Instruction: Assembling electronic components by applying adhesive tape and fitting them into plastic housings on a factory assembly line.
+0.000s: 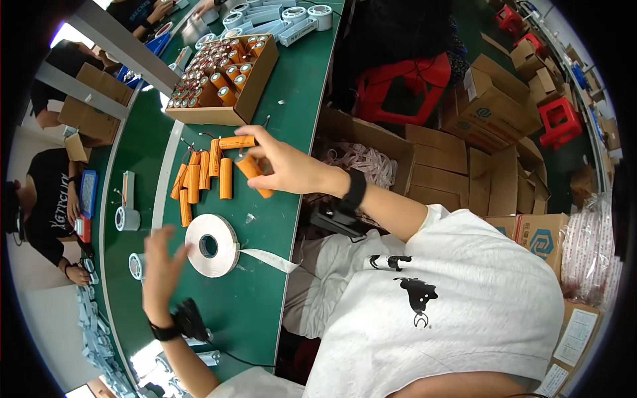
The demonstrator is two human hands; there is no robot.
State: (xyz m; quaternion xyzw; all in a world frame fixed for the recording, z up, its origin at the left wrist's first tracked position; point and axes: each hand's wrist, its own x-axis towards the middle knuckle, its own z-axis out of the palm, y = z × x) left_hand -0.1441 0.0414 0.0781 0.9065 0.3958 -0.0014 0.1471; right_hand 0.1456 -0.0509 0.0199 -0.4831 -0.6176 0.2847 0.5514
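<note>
Holding orange cylinder (249, 167) near green table's edge (296, 219).

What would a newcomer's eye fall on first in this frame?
Probably the bright orange cells grouped on the green bench, with a held cell in the right hand. Next, the white roll beside them, close to the blurred left hand. Higher up, a carton full of similar cells.
</note>
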